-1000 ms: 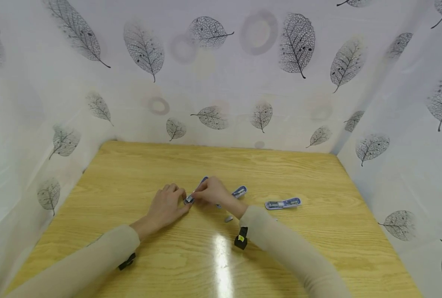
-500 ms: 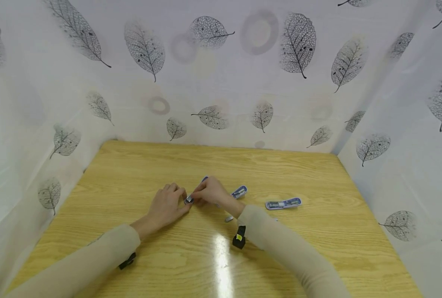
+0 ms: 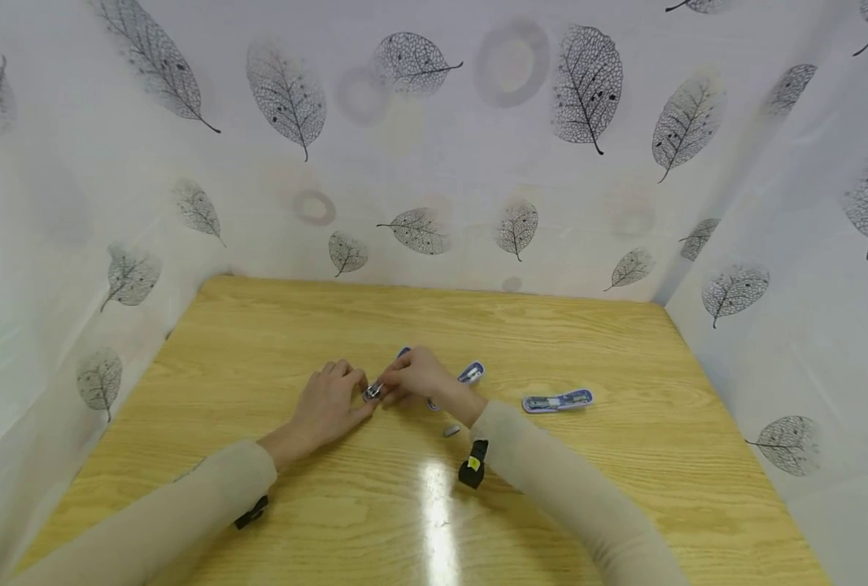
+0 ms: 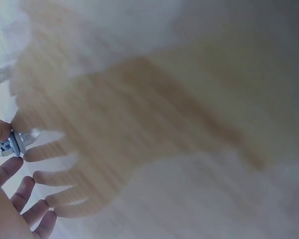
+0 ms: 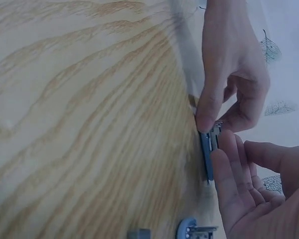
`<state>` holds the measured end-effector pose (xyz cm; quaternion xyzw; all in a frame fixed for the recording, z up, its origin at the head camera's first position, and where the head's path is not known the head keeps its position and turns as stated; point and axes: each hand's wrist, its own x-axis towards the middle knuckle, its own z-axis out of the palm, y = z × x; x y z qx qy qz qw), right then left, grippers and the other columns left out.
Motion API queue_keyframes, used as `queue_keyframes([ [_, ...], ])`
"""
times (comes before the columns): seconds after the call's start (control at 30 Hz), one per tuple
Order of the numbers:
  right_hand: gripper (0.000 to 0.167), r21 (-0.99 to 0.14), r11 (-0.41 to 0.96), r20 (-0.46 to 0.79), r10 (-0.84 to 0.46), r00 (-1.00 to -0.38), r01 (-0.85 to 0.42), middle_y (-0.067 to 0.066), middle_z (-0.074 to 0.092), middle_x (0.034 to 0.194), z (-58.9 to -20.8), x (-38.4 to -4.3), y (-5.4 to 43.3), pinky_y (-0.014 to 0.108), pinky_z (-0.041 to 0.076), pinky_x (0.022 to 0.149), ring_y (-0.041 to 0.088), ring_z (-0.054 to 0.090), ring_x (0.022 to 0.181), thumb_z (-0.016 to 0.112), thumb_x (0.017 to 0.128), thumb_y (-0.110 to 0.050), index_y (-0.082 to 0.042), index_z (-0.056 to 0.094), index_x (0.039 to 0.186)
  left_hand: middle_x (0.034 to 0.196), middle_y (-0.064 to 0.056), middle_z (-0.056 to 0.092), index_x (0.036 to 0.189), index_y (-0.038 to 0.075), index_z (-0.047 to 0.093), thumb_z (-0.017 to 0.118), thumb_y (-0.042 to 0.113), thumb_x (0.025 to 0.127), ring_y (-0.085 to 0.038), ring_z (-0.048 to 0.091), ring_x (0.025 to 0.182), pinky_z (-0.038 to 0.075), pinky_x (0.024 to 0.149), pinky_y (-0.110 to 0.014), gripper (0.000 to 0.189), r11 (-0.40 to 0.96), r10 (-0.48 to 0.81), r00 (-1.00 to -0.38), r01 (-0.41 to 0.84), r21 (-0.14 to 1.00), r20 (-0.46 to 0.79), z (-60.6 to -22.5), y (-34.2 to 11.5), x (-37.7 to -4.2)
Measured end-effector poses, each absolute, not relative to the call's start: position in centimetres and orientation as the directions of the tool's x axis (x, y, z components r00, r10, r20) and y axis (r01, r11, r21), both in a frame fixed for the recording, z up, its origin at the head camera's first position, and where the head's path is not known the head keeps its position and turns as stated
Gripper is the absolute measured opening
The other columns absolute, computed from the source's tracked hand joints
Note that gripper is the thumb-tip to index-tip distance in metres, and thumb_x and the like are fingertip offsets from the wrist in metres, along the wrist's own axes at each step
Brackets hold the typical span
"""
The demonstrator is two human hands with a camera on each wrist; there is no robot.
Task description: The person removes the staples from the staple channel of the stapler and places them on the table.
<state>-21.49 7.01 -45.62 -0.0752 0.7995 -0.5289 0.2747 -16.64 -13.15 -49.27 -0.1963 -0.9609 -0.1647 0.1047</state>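
Observation:
A small blue stapler with a silver metal track lies slanted on the wooden table between my hands. My left hand pinches its near end between thumb and index finger, also seen on the stapler in the left wrist view, where the other fingers spread apart. My right hand reaches over from the right, its fingertips gathered at the metal track. In the right wrist view, the stapler's blue side shows upright beside the right fingers. Its far end is partly behind the right hand.
Another blue stapler lies partly behind the right forearm, and a third stapler lies farther right. One small silver piece rests near the right wrist. A leaf-printed white curtain surrounds the table at back and sides.
The silver part under my right fingertips shows a different, more tilted outline. My right hand has shifted slightly; my left hand keeps its hold.

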Motion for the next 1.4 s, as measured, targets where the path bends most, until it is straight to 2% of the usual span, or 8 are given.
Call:
queue_keyframes([
  [0.17, 0.021, -0.896, 0.388, -0.371, -0.391, -0.842, 0.215, 0.011, 0.082, 0.090, -44.9, -21.4, 7.9, 0.030, 0.065, 0.072, 0.011, 0.077, 0.071, 0.072, 0.100, -0.017, 0.001, 0.079, 0.109, 0.099, -0.011, 0.068, 0.096, 0.012, 0.070, 0.084, 0.036, 0.088, -0.027, 0.063, 0.087, 0.051, 0.071, -0.041, 0.028, 0.868, 0.340, -0.905, 0.406, 0.285, 0.255, -49.0, -13.1, -16.6],
  [0.4, 0.022, -0.910, 0.298, -0.394, -0.405, -0.825, 0.288, 0.000, 0.079, 0.079, -44.9, -20.1, 9.2, 0.026, 0.063, 0.066, 0.009, 0.074, 0.067, 0.070, 0.101, -0.014, 0.006, 0.076, 0.109, 0.098, -0.010, 0.068, 0.094, 0.014, 0.070, 0.084, 0.036, 0.086, -0.026, 0.062, 0.086, 0.051, 0.071, -0.040, 0.028, 0.875, 0.327, -0.913, 0.390, 0.287, 0.243, -49.0, -12.9, -16.6],
  [0.57, 0.020, -0.904, 0.299, -0.408, -0.395, -0.823, 0.305, 0.004, 0.081, 0.082, -45.3, -18.8, 9.3, 0.027, 0.063, 0.065, 0.008, 0.074, 0.066, 0.072, 0.100, -0.015, 0.004, 0.078, 0.106, 0.098, -0.010, 0.068, 0.094, 0.014, 0.069, 0.084, 0.036, 0.085, -0.027, 0.062, 0.087, 0.051, 0.073, -0.042, 0.028, 0.875, 0.324, -0.914, 0.389, 0.290, 0.246, -48.9, -12.9, -16.5],
  [0.8, 0.021, -0.896, 0.310, -0.433, -0.444, -0.784, 0.320, 0.014, 0.082, 0.092, -46.2, -16.8, 8.6, 0.030, 0.064, 0.066, 0.009, 0.076, 0.068, 0.071, 0.100, -0.014, 0.004, 0.077, 0.108, 0.099, -0.010, 0.067, 0.094, 0.014, 0.069, 0.085, 0.034, 0.086, -0.029, 0.062, 0.090, 0.051, 0.075, -0.044, 0.027, 0.871, 0.325, -0.913, 0.391, 0.297, 0.248, -48.8, -12.9, -16.4],
  [1.17, 0.018, -0.872, 0.358, -0.476, -0.459, -0.750, 0.334, 0.017, 0.081, 0.087, -47.3, -15.6, 7.4, 0.032, 0.065, 0.066, 0.011, 0.075, 0.065, 0.072, 0.099, -0.014, 0.003, 0.079, 0.101, 0.101, -0.011, 0.068, 0.097, 0.013, 0.069, 0.083, 0.035, 0.088, -0.028, 0.063, 0.091, 0.052, 0.075, -0.043, 0.027, 0.876, 0.329, -0.917, 0.386, 0.291, 0.226, -48.8, -12.9, -16.3],
  [1.4, 0.016, -0.865, 0.344, -0.493, -0.450, -0.745, 0.365, 0.016, 0.081, 0.085, -47.3, -15.6, 7.2, 0.030, 0.065, 0.066, 0.012, 0.074, 0.064, 0.072, 0.099, -0.011, 0.004, 0.078, 0.101, 0.102, -0.010, 0.068, 0.097, 0.013, 0.069, 0.082, 0.035, 0.088, -0.028, 0.063, 0.091, 0.052, 0.076, -0.043, 0.027, 0.877, 0.326, -0.917, 0.384, 0.287, 0.231, -49.1, -12.9, -16.4],
])
